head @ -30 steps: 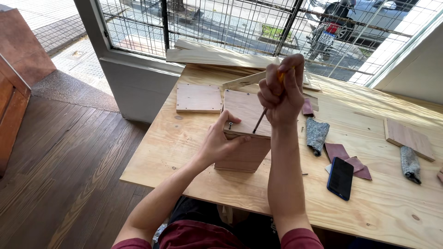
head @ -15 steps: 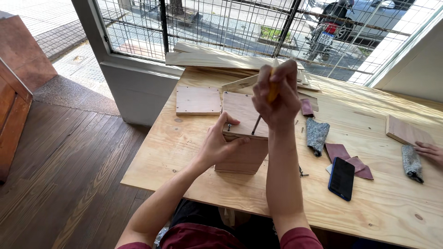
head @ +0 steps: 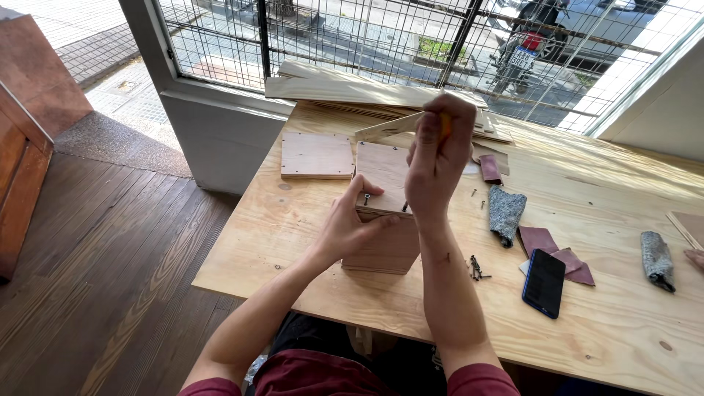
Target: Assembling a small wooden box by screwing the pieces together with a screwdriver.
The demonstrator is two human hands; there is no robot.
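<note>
A small plywood box stands on the plywood table in front of me. My left hand grips its near left side, thumb resting on the top edge beside a screw. My right hand is closed around the yellow handle of a screwdriver, held upright above the box. The thin shaft runs down to the box's top edge near the left thumb.
A square wooden panel lies left of the box, long boards behind it. Loose screws, a dark phone, sandpaper pieces and grey rolled cloths lie right. Another person's fingertip shows at the far right edge.
My right hand has turned on the screwdriver handle and shifted slightly. The left hand and the box stay in place. The other person's hand at the right has drawn back.
</note>
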